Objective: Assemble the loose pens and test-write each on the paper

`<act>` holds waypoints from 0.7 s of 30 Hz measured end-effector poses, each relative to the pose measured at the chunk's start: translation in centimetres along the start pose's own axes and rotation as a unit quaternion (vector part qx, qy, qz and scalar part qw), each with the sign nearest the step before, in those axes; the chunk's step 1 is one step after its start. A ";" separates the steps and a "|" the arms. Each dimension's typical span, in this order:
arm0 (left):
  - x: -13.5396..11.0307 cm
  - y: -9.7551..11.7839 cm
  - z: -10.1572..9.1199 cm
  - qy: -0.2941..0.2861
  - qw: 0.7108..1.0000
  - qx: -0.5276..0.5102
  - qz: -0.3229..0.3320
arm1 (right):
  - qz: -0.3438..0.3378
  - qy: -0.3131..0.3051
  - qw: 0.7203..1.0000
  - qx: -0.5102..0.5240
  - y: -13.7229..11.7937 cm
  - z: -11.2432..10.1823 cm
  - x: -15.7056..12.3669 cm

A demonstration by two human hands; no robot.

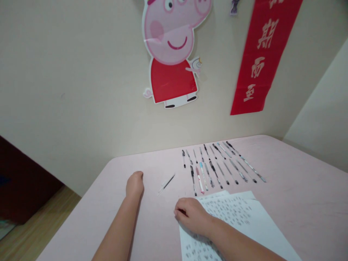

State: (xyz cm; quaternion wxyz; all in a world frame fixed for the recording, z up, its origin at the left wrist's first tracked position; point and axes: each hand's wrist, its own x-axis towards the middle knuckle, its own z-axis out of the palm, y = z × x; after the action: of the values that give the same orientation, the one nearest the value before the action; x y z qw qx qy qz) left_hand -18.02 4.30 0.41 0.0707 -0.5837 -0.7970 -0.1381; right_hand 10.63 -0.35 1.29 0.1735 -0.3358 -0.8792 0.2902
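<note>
On the left part of the pink tabletop, my left hand (pixel 135 185) rests with its fingers curled in, and nothing shows in it. My right hand (pixel 193 214) lies closed on the upper left of some handwritten sheets of paper (pixel 266 224); a small dark gap shows between thumb and fingers, with no object visible there. Between the two hands, a clear pen tube with a dark refill (pixel 166 183) lies at a slant, touched by neither. Beyond the papers, several pens are laid out in two rows, among them a black-capped pen (pixel 193 179) and a pinkish pen (pixel 199 180).
The pink table (pixel 304 195) meets a pale wall (pixel 81 90) at its far edge. A pig cutout (pixel 174 79) and a red banner (pixel 261 72) hang on that wall. Wooden floor (pixel 51 214) shows at the lower left beside a dark red panel (pixel 24 181).
</note>
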 end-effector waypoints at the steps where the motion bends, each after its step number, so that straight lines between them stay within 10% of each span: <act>1: -0.4 0.2 -0.3 0.000 1.000 0.003 0.003 | -0.001 -0.001 1.000 0.000 0.0 0.0 0.0; 13: -3.3 7.5 -0.3 -0.050 0.966 -0.194 0.165 | 0.001 0.002 1.000 -0.018 0.0 0.0 0.0; 21: -5.2 8.7 -0.7 -0.076 0.937 -0.264 0.215 | 0.010 0.026 1.000 0.005 0.3 0.5 0.0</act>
State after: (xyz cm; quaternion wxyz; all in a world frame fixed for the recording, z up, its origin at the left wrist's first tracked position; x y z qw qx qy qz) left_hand -8.23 1.76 0.86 -0.1185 -0.7478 -0.5900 -0.2805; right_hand 10.51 -0.31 0.69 0.1950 -0.3507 -0.8696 0.2878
